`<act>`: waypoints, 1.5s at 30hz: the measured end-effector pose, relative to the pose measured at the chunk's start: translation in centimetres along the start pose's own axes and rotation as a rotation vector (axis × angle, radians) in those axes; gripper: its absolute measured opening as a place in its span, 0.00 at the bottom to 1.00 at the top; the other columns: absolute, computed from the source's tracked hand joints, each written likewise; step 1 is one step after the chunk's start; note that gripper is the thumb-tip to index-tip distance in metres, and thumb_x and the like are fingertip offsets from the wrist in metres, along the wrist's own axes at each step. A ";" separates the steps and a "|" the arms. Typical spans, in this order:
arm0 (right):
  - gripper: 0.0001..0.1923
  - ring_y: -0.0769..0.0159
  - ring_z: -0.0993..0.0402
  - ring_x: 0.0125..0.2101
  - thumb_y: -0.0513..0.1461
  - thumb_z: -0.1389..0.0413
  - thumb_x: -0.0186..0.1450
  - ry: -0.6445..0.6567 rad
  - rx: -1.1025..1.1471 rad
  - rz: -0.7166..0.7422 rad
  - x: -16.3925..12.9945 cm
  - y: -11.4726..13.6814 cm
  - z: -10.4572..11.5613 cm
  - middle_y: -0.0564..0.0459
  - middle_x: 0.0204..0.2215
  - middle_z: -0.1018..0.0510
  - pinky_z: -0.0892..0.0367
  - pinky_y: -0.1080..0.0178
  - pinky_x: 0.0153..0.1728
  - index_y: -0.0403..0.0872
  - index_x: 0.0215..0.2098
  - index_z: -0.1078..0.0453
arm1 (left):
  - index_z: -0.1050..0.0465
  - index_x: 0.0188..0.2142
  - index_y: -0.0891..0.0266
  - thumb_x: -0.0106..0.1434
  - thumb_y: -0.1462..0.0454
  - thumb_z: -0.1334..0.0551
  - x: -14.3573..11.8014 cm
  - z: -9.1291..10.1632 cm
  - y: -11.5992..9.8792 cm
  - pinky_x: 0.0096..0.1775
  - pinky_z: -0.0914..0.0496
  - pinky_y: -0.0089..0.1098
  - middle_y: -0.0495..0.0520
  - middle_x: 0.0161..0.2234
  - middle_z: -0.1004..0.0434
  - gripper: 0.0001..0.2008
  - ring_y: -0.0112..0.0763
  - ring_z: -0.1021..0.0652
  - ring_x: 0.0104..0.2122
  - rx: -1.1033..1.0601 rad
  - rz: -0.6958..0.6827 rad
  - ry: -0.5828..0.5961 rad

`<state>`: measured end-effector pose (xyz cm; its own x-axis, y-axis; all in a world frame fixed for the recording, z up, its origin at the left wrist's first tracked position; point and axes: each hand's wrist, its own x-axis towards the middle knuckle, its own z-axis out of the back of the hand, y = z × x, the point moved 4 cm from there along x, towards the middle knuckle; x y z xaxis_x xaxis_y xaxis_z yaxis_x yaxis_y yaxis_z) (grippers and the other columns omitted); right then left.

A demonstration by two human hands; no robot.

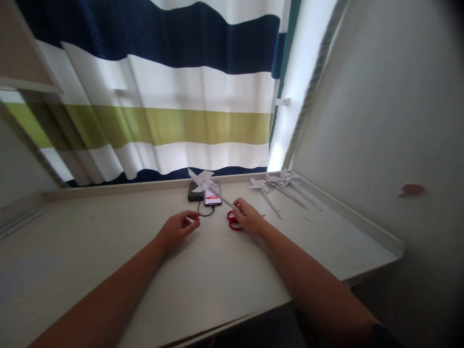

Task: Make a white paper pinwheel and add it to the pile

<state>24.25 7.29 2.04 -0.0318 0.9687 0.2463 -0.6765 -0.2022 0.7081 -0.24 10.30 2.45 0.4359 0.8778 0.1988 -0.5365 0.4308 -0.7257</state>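
My right hand (248,216) grips the thin stick of a white paper pinwheel (201,178), whose head stands above a phone (212,194). Red-handled scissors (233,223) lie on the table just under that hand. My left hand (179,228) rests on the white table (108,261) with its fingers curled; a small pale bit shows at the fingertips, too small to identify. The two hands are about a hand's width apart.
The phone lies on a dark block (193,192) with a black cable (203,211) looping out. Several finished paper pinwheels (282,186) lie at the back right. A striped curtain (163,106) hangs behind; a wall (380,121) borders the right.
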 end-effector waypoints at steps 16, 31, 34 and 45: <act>0.13 0.68 0.35 0.24 0.44 0.53 0.64 0.248 -0.102 0.123 -0.9 1.6 -0.9 0.55 0.23 0.28 0.43 0.66 0.25 0.46 0.34 0.30 | 0.29 0.45 0.62 0.62 0.55 0.51 0.2 3.4 3.2 0.34 0.28 0.31 0.56 0.40 0.25 0.20 0.32 0.24 0.36 -0.811 -0.169 -0.528; 0.15 0.67 0.35 0.22 0.47 0.53 0.64 0.193 -0.171 0.084 -0.5 0.9 -0.9 0.54 0.22 0.27 0.44 0.66 0.24 0.47 0.34 0.30 | 0.29 0.35 0.65 0.53 0.57 0.35 0.7 2.7 3.9 0.37 0.26 0.36 0.56 0.40 0.25 0.14 0.31 0.23 0.36 -0.701 0.085 -0.515; 0.15 0.67 0.35 0.23 0.47 0.54 0.64 0.188 -0.183 0.078 -0.5 0.9 -0.8 0.54 0.23 0.27 0.44 0.66 0.24 0.47 0.33 0.30 | 0.28 0.35 0.64 0.53 0.56 0.35 0.7 2.7 4.3 0.36 0.25 0.34 0.55 0.38 0.25 0.15 0.31 0.24 0.35 -0.678 0.105 -0.532; 0.15 0.66 0.33 0.23 0.48 0.53 0.63 0.165 -0.163 0.036 -0.4 0.8 -0.7 0.53 0.23 0.26 0.43 0.65 0.23 0.47 0.34 0.30 | 0.27 0.29 0.64 0.53 0.55 0.37 0.6 2.1 3.7 0.31 0.30 0.29 0.51 0.26 0.28 0.13 0.27 0.28 0.27 -0.528 0.063 -0.436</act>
<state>23.23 6.80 1.99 -0.1682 0.9745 0.1485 -0.7823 -0.2236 0.5814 -3.51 12.84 1.24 0.0252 0.9497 0.3120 -0.0795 0.3130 -0.9464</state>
